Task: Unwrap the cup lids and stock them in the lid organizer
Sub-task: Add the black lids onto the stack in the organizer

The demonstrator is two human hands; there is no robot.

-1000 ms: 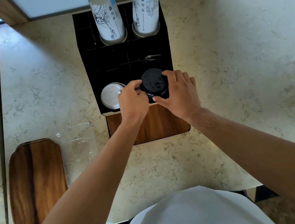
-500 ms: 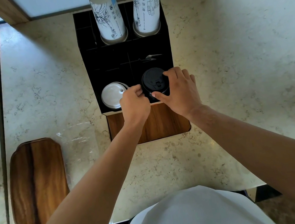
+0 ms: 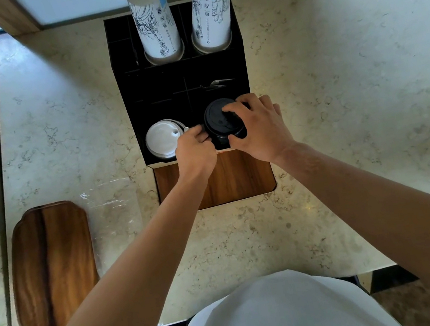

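Head view, centre of frame: right hand (image 3: 256, 130) fingers clamped on black lids (image 3: 222, 121), seating them in lid organizer (image 3: 180, 83); left hand (image 3: 195, 152) fingers curled against stack's side. Next: pressing stack fully down, beside white lids (image 3: 163, 138).

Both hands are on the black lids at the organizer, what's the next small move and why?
Probably press the black lids further down into the front right slot of the organizer, then let go. The right hand grips the stack from above and the left hand pinches its side, while the stack appears to stand higher than the white lids beside it.
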